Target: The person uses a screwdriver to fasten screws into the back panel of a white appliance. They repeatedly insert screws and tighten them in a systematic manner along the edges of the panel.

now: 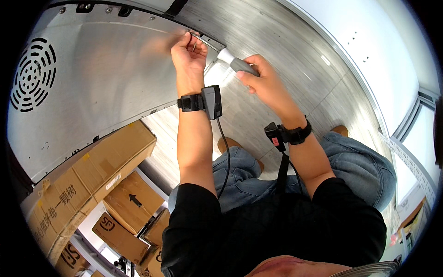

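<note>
My right hand (264, 79) is wrapped round the grey and white handle of a screwdriver (225, 56). Its thin shaft runs up and left to the edge of a large silver metal panel (106, 64). There my left hand (190, 53) is closed, thumb and fingertips pinched together around the spot where the screwdriver tip meets the panel. Whatever lies between those fingertips is too small to make out. Along the panel's upper edge sit several screws and a black-rimmed bracket (123, 11). Round vent slots (33, 74) are cut into its left side.
Cardboard boxes (134, 198) are stacked at the lower left, one long box (87, 177) lying against the panel. Wood-look floor (295, 27) stretches under my crouched legs. A white cabinet-like surface (369, 41) stands on the right. Cables hang from the black devices (212, 102) strapped to my wrists.
</note>
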`<state>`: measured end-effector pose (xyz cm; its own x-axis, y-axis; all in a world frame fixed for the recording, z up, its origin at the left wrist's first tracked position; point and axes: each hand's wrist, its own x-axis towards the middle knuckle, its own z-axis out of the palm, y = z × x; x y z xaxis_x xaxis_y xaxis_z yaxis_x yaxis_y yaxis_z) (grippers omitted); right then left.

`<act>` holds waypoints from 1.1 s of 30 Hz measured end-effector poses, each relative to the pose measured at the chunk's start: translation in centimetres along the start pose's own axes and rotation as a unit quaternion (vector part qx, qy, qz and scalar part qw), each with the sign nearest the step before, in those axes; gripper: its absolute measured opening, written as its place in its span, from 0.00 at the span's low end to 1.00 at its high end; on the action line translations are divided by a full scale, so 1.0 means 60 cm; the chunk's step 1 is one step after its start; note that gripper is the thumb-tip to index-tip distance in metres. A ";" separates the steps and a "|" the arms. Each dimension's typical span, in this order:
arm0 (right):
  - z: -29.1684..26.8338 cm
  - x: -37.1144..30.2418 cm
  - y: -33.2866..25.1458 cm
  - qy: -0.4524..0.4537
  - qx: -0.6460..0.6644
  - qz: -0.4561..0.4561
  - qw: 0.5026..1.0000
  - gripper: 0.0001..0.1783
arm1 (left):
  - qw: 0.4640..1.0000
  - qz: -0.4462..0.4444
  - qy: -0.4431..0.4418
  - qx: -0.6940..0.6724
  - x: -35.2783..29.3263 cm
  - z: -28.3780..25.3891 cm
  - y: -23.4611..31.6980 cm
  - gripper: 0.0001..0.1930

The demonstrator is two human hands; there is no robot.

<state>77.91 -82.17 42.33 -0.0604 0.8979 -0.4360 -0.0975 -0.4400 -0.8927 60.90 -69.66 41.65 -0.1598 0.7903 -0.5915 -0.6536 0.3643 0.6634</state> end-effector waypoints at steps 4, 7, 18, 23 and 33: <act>-0.032 -0.009 -0.018 -0.002 0.007 0.006 1.000 0.20 | 1.000 0.012 0.026 0.008 -0.009 0.003 0.000 0.06; -0.046 -0.007 -0.023 0.006 0.000 0.009 1.000 0.19 | 0.999 0.026 0.038 0.000 -0.011 0.007 -0.005 0.06; -0.120 0.018 -0.003 0.073 0.041 0.010 0.996 0.19 | 0.989 0.018 -0.033 0.144 0.003 0.053 -0.102 0.09; -0.116 0.049 0.023 0.081 0.050 -0.009 0.995 0.20 | 0.972 0.005 -0.066 0.224 0.033 0.045 -0.122 0.10; -0.025 -0.150 0.031 0.189 0.052 -0.109 0.975 0.17 | 0.815 0.306 -0.179 0.459 -0.100 -0.006 -0.025 0.14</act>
<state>79.76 -91.04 44.44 0.3412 0.9018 -0.2651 -0.1684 -0.2188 -0.9611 62.59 -75.12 44.03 0.0863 0.9954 0.0406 0.3218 -0.0664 0.9445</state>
